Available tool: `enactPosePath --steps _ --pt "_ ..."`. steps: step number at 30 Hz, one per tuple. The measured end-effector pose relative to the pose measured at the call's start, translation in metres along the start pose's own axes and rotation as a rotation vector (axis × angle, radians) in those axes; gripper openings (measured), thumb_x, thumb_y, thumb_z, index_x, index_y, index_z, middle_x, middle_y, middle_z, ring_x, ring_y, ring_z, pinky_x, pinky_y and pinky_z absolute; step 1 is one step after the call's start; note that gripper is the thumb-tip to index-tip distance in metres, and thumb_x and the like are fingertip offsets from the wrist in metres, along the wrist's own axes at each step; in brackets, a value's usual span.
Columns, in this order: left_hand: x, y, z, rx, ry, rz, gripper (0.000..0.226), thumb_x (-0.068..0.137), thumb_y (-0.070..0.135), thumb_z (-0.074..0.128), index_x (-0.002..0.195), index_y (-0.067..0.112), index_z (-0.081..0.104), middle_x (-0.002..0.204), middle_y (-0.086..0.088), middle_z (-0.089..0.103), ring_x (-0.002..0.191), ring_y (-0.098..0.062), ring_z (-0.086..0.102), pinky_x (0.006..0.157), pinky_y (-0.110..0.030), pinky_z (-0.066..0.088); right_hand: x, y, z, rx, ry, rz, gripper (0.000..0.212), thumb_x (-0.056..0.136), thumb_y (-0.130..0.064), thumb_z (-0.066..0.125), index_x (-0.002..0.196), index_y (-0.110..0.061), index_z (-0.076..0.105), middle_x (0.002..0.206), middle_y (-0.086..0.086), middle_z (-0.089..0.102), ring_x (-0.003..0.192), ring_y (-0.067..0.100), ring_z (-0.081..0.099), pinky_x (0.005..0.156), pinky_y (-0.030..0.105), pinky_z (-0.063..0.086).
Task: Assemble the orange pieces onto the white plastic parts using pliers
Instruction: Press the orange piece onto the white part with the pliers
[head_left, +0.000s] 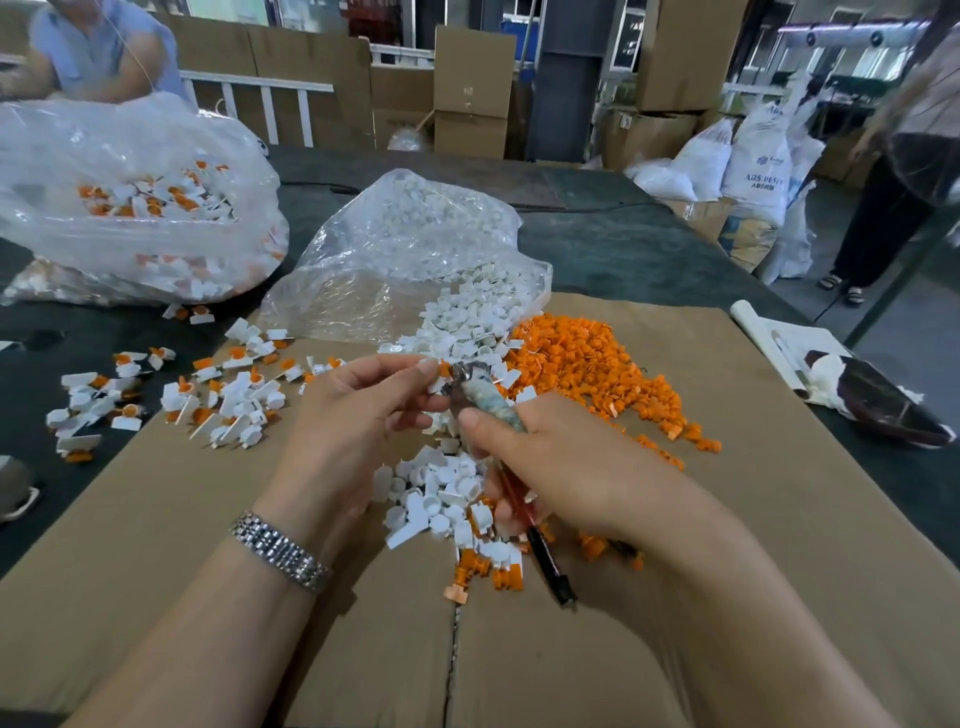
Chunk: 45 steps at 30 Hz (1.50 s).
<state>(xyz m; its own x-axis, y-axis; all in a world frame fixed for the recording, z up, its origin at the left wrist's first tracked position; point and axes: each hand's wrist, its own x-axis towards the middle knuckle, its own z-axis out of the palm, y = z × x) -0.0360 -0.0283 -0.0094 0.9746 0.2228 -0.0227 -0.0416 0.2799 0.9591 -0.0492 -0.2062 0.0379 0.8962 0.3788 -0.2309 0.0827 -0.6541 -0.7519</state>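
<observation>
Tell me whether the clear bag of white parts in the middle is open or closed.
Open. The clear bag lies on its side with its mouth spread, and white parts spill out onto the cardboard.

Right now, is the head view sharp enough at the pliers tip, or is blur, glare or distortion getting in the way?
Head view: the pliers tip is motion-blurred, so the part pinched by the left hand is unclear; the right hand is sharper; glare whitens the clear bag; wide-angle bending curves the cardboard edges.
</observation>
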Motion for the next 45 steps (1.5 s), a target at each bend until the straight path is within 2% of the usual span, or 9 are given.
enactPosePath --steps 5,7,10,13,19,26,31,35,45 --pt "0.004 0.002 -0.016 0.238 0.261 0.145 0.009 0.095 0.019 0.073 0.094 0.022 0.081 0.079 0.001 0.078 0.07 -0.01 0.071 0.061 -0.022 0.058 0.002 0.012 -0.037 -0.114 0.124 0.052 0.05 0.096 -0.063 0.049 0.087 -0.016 0.064 0.069 -0.004 0.067 0.056 0.008 0.061 0.06 0.027 0.054" --pt "0.008 0.0 -0.022 0.457 0.361 0.24 0.012 0.096 0.019 0.071 0.096 0.027 0.08 0.086 0.003 0.077 0.071 -0.01 0.068 0.062 -0.025 0.054 0.013 0.025 -0.049 -0.225 0.266 0.073 0.042 0.098 -0.058 0.05 0.088 -0.019 0.061 0.071 -0.004 0.061 0.059 0.009 0.057 0.054 0.028 0.045" --pt "0.013 0.0 -0.025 0.791 0.423 0.304 0.022 0.095 0.013 0.067 0.111 0.026 0.076 0.121 -0.008 0.063 0.068 -0.009 0.055 0.057 -0.022 0.04 0.033 0.051 -0.054 -0.335 0.364 0.171 0.03 0.099 -0.045 0.053 0.098 -0.016 0.059 0.092 0.006 0.063 0.083 0.022 0.061 0.073 0.04 0.052" --pt "0.011 -0.001 -0.018 0.897 0.301 0.319 0.026 0.094 0.01 0.068 0.111 0.028 0.075 0.118 0.001 0.06 0.078 -0.002 0.054 0.06 -0.015 0.038 0.042 0.07 -0.046 -0.479 0.418 0.276 0.04 0.096 -0.05 0.057 0.111 -0.013 0.056 0.114 0.013 0.059 0.107 0.032 0.057 0.092 0.052 0.051" --pt "0.008 -0.008 -0.011 0.932 -0.08 0.169 0.013 0.093 0.017 0.073 0.1 0.029 0.075 0.093 0.009 0.07 0.078 -0.006 0.065 0.054 -0.009 0.047 0.043 0.075 -0.034 -0.627 0.493 0.278 0.066 0.087 -0.059 0.066 0.132 -0.014 0.049 0.132 0.014 0.052 0.125 0.035 0.049 0.099 0.053 0.047" --pt "0.008 -0.011 -0.009 0.956 -0.137 0.141 0.019 0.086 0.015 0.081 0.087 0.03 0.069 0.085 0.011 0.072 0.074 -0.004 0.067 0.059 -0.023 0.055 0.044 0.076 -0.031 -0.575 0.489 0.173 0.061 0.09 -0.049 0.069 0.136 -0.017 0.046 0.137 0.009 0.047 0.129 0.031 0.044 0.104 0.051 0.043" --pt "0.008 -0.012 -0.008 0.996 -0.178 0.157 0.014 0.085 0.024 0.083 0.084 0.028 0.07 0.08 0.01 0.07 0.068 -0.003 0.064 0.052 -0.013 0.047 0.041 0.073 -0.03 -0.724 0.578 -0.076 0.016 0.099 -0.026 0.058 0.112 -0.033 0.063 0.124 -0.01 0.053 0.122 0.017 0.039 0.091 0.039 0.033" --pt "0.007 -0.012 -0.007 1.069 -0.204 0.146 0.009 0.086 0.033 0.081 0.088 0.031 0.073 0.088 0.016 0.068 0.077 0.002 0.062 0.057 -0.007 0.043 0.042 0.07 -0.024 -0.805 0.44 -0.083 0.02 0.098 -0.037 0.06 0.117 -0.038 0.068 0.122 -0.016 0.057 0.12 0.015 0.032 0.085 0.038 0.019" --pt "0.005 -0.012 -0.004 1.049 -0.206 0.126 0.011 0.084 0.035 0.083 0.093 0.03 0.078 0.085 0.02 0.065 0.076 0.019 0.057 0.056 -0.001 0.04 0.042 0.07 -0.021 -0.776 0.461 -0.102 0.015 0.096 -0.042 0.063 0.108 -0.037 0.069 0.109 -0.015 0.065 0.114 0.015 0.038 0.088 0.041 0.025"
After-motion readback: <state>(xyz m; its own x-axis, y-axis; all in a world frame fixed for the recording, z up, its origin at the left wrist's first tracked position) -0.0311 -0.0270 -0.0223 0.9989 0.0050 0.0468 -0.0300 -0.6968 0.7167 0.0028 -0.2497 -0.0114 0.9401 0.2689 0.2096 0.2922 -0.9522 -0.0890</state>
